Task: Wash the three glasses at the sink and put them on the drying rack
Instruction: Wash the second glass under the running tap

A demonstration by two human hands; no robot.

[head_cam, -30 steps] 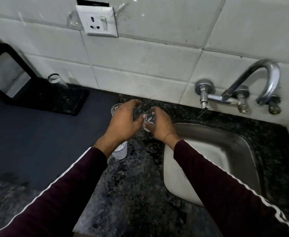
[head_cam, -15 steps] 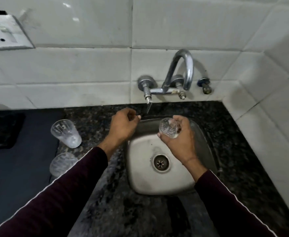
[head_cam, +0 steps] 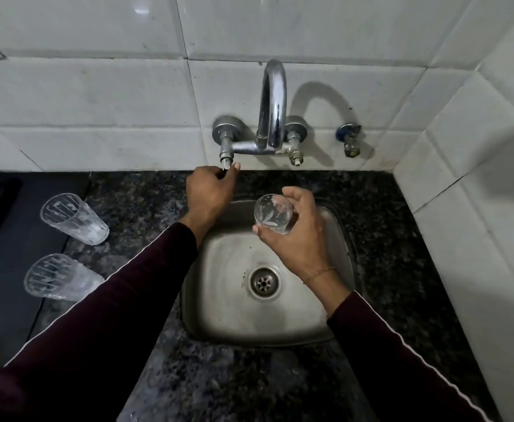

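While gripping glass [head_cam: 273, 213], right hand [head_cam: 295, 239].

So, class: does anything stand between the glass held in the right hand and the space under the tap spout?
Nothing visible does. The right hand holds the glass over the sink, just below the spout. The left hand is off to the side at the tap handle.

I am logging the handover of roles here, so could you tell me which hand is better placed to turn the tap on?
The left hand: its fingers already grip the tap handle, while the right hand holds the glass.
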